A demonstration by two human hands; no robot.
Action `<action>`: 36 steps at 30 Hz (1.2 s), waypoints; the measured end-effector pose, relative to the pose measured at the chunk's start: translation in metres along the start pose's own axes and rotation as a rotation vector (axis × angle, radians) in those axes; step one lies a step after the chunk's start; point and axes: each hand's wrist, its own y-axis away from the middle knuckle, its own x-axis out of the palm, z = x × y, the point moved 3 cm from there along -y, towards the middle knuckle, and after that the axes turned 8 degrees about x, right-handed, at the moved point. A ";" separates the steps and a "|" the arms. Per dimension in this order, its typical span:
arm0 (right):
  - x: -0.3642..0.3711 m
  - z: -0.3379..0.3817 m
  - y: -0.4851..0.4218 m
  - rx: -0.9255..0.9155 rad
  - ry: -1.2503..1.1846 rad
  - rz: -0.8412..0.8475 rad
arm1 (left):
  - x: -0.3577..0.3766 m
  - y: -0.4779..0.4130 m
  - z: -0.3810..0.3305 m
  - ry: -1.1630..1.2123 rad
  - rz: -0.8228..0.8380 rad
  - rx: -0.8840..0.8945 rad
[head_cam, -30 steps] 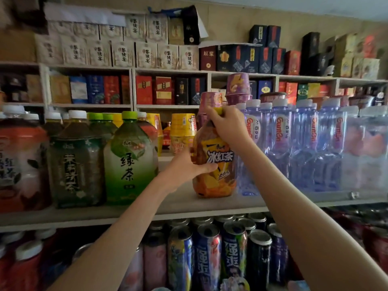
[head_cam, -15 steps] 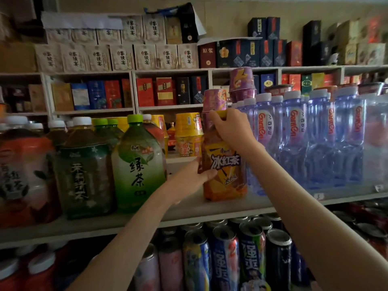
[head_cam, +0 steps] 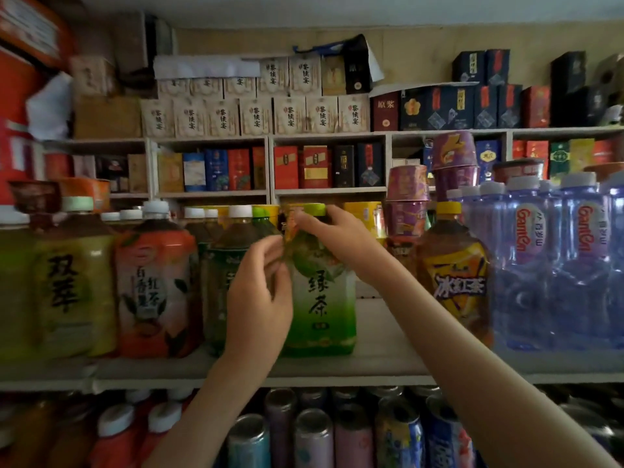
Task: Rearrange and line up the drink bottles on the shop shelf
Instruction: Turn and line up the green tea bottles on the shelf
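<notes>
I have both hands on the green tea bottle — right hand pinching its cap, left hand cupping its side — to steady it upright on the shelf.

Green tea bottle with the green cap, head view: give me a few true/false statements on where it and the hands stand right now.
1. Both hands are on the green tea bottle with the green cap. True: the right hand is at its neck, the left hand on its side.
2. The amber iced tea bottle with the yellow cap is in the right hand's grip. False: it stands free on the pale shelf board, to the right.
3. A bare gap separates those two bottles. True.
4. The clear water bottles with red lettering stand left of the green tea bottle. False: they are far right.
5. The green tea bottle lies on its side. False: it is upright.
</notes>
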 end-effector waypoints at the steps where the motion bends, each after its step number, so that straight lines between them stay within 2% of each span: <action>1: 0.004 -0.002 -0.003 -0.005 -0.021 -0.023 | -0.005 0.001 0.007 0.027 0.008 -0.026; 9: -0.001 -0.003 0.004 -0.102 -0.033 -0.322 | -0.022 -0.003 0.031 0.347 0.216 -0.235; 14: -0.017 -0.002 0.021 -0.112 -0.088 -0.512 | -0.021 -0.002 0.033 0.409 0.299 -0.250; 18: -0.033 0.011 0.032 -0.162 -0.147 -0.562 | -0.011 -0.006 0.028 0.456 0.355 -0.262; 22: -0.050 0.035 0.039 -0.163 -0.205 -0.522 | 0.003 -0.015 0.017 0.476 0.449 -0.302; 26: -0.050 0.055 0.052 -0.148 -0.282 -0.371 | 0.012 -0.023 0.000 0.564 0.537 -0.353; 30: -0.038 0.064 0.063 -0.131 -0.315 -0.235 | -0.002 -0.017 -0.012 0.537 0.427 -0.288; 36: -0.011 0.067 0.063 -0.109 -0.279 -0.041 | -0.031 0.003 -0.009 0.626 0.351 -0.488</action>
